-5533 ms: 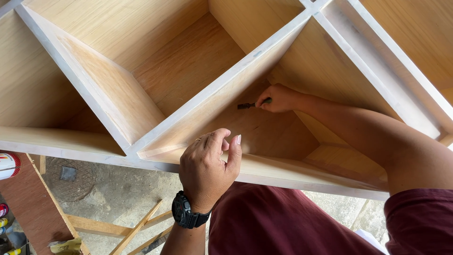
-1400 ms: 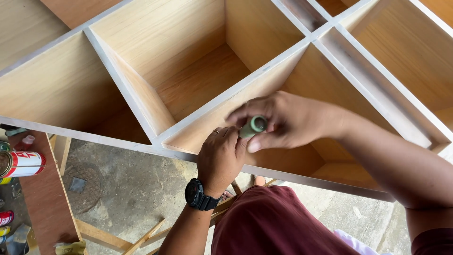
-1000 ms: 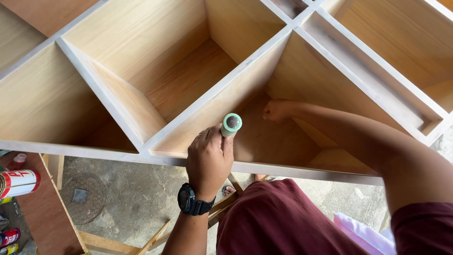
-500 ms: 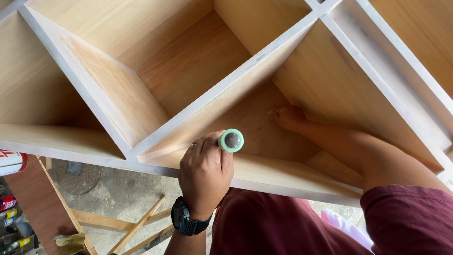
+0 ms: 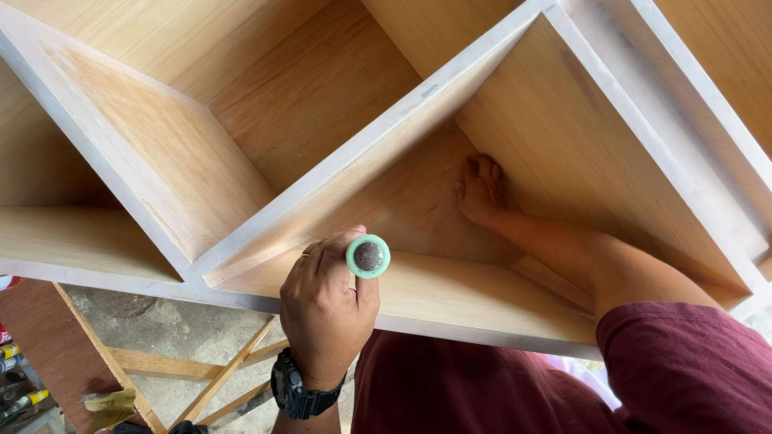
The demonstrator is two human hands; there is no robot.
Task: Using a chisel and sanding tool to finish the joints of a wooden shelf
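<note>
The left hand (image 5: 326,309) grips a green-rimmed tube (image 5: 367,256) closed, at 6 o'clock; the right hand (image 5: 481,189) presses flat, empty, on the compartment's back panel (image 5: 418,201), seemingly mid-work.

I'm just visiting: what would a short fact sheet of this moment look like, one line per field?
Setting: pale wooden shelf unit with white-edged dividers, seen from above
Left hand: grips a small round tool with a light green rim and grey centre, at the front edge of the compartment
Right hand: reaches deep into the compartment, fingers pressed on the back panel
Wrist: black watch
Clothing: maroon shirt
Below: concrete floor, wooden slats
</note>
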